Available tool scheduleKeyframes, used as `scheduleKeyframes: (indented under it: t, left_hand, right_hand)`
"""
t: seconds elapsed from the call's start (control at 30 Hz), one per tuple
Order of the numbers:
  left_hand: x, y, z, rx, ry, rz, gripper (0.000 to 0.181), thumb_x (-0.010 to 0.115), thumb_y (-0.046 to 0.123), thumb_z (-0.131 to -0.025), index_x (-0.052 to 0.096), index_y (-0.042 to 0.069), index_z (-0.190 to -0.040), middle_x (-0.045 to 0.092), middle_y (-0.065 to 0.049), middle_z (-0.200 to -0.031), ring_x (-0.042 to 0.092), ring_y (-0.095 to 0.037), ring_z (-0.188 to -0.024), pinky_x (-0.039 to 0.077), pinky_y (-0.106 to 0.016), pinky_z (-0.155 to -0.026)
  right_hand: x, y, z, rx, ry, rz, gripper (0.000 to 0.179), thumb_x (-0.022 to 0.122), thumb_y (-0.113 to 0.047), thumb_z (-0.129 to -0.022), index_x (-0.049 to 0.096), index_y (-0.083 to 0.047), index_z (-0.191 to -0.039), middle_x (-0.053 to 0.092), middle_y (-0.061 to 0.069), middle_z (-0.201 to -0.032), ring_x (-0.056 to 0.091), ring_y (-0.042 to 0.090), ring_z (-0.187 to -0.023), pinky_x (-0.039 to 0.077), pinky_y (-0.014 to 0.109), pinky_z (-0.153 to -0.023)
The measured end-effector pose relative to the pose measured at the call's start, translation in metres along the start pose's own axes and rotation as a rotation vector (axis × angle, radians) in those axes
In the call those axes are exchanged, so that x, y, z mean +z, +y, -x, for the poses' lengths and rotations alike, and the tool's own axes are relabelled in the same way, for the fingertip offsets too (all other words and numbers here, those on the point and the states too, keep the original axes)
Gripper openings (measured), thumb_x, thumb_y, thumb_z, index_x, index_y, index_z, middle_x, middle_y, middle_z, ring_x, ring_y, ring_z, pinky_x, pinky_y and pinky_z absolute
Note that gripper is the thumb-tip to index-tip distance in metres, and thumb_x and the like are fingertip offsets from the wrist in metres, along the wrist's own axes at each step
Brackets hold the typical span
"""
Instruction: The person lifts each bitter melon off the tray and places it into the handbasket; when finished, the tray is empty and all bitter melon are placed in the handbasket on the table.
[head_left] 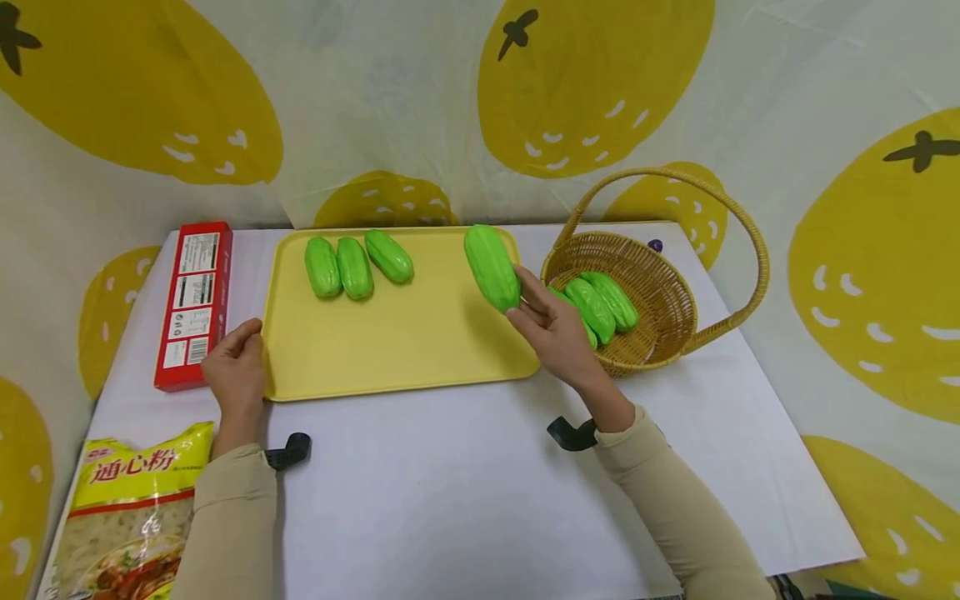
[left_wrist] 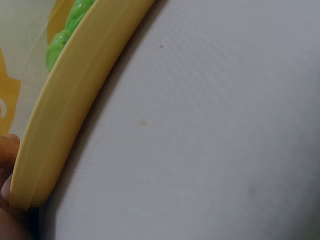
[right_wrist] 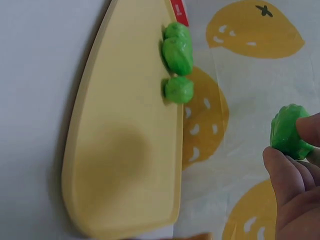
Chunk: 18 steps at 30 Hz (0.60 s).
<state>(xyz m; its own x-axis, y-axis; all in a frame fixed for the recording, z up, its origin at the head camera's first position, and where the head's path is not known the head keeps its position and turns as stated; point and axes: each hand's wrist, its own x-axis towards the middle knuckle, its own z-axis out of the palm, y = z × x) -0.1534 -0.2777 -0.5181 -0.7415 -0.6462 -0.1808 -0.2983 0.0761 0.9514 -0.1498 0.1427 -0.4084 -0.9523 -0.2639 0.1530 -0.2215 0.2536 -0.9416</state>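
Note:
My right hand (head_left: 558,329) pinches the lower end of a plump, ridged green cucumber (head_left: 492,267), held up over the right part of a yellow tray (head_left: 397,350). The right wrist view shows the thumb and fingers on either side of this cucumber (right_wrist: 289,131). At the tray's left rim, my left hand (head_left: 236,367) grips the edge with curled fingers; the left wrist view shows only part of it beside the rim (left_wrist: 65,130). Three more cucumbers (head_left: 355,268) lie at the tray's back left. Several others (head_left: 592,308) sit in a wicker basket (head_left: 663,308) right of the tray.
A red box (head_left: 193,304) lies left of the tray. Nearer, at the front left, is a yellow pasta bag (head_left: 135,517) beside my left forearm. The basket's tall handle (head_left: 753,250) arches up and leans right. A small purple object (head_left: 656,245) shows behind the basket.

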Motion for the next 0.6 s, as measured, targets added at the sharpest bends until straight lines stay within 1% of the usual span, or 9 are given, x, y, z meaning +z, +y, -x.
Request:
scheduleKeyframes:
  t: [0.1, 0.27, 0.33, 0.47, 0.6]
  left_hand:
    - [0.0, 0.0, 0.0, 0.012, 0.0, -0.003, 0.029, 0.059, 0.023, -0.103, 0.073, 0.017, -0.128, 0.072, 0.003, -0.132, 0.058, -0.005, -0.117, 0.047, -0.02, -0.108]
    - [-0.001, -0.001, 0.001, 0.056, 0.014, -0.03, 0.028, 0.06, 0.02, -0.102, 0.075, 0.015, -0.125, 0.074, 0.002, -0.128, 0.06, 0.0, -0.113, 0.049, -0.016, -0.099]
    - [-0.001, -0.001, 0.001, 0.059, 0.018, -0.027, 0.028, 0.06, 0.019, -0.102, 0.075, 0.016, -0.124, 0.074, 0.003, -0.127, 0.06, 0.0, -0.112, 0.049, -0.015, -0.097]
    - [-0.001, 0.0, 0.002, 0.048, 0.012, -0.017, 0.028, 0.06, 0.02, -0.102, 0.075, 0.016, -0.125, 0.074, 0.004, -0.127, 0.06, 0.0, -0.113, 0.049, -0.016, -0.099]
    - [-0.001, 0.001, 0.002, 0.047, 0.007, -0.024, 0.029, 0.059, 0.021, -0.102, 0.074, 0.015, -0.126, 0.073, 0.001, -0.13, 0.06, -0.001, -0.115, 0.049, -0.018, -0.102]
  right_hand:
    - [-0.013, 0.004, 0.006, 0.008, 0.008, 0.01, 0.063, 0.058, -0.005, -0.102, 0.033, -0.009, -0.159, 0.038, 0.017, -0.162, 0.046, 0.033, -0.144, 0.048, 0.015, -0.103]
    - [-0.036, 0.012, 0.012, 0.018, 0.028, 0.041, 0.062, 0.058, -0.002, -0.101, 0.034, -0.006, -0.159, 0.039, 0.02, -0.161, 0.047, 0.039, -0.141, 0.05, 0.014, -0.1]
    - [-0.046, 0.016, 0.015, 0.034, 0.034, 0.063, 0.062, 0.058, -0.003, -0.102, 0.034, -0.007, -0.159, 0.038, 0.021, -0.161, 0.047, 0.039, -0.14, 0.049, 0.012, -0.099]
    - [-0.063, 0.02, 0.02, 0.066, 0.047, 0.102, 0.061, 0.058, -0.004, -0.102, 0.034, -0.007, -0.159, 0.038, 0.023, -0.16, 0.047, 0.042, -0.139, 0.049, 0.011, -0.097]
    - [-0.075, 0.025, 0.024, 0.115, 0.063, 0.151, 0.061, 0.058, -0.009, -0.103, 0.036, -0.012, -0.159, 0.04, 0.021, -0.16, 0.05, 0.041, -0.136, 0.049, 0.009, -0.094]
